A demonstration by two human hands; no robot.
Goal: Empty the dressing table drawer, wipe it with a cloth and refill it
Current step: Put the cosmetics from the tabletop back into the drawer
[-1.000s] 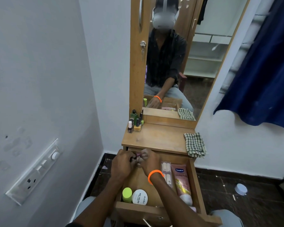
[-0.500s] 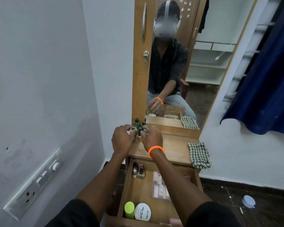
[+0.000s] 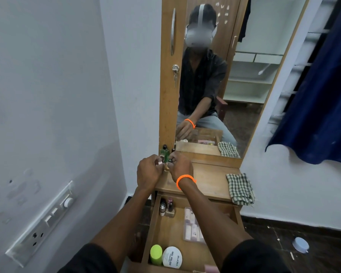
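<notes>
Both hands meet at frame centre: the left hand (image 3: 149, 173) and right hand (image 3: 180, 167) each curl round small bottles (image 3: 166, 154), apparently standing them in the tabletop's (image 3: 209, 180) back left corner to clear the drawer (image 3: 166, 229). It lies open below, lower centre, wooden, part full. The cloth (image 3: 239, 189) waits at right.

Single head-worn view, facing forward and down, near dresser top (image 3: 209, 180)

We see bare tabletop (image 3: 203, 180) between the bottles (image 3: 166, 154) clustered at its back-left corner and the checked cloth (image 3: 240, 189) at the right edge; the mirror (image 3: 224, 85) blocks the back.
</notes>
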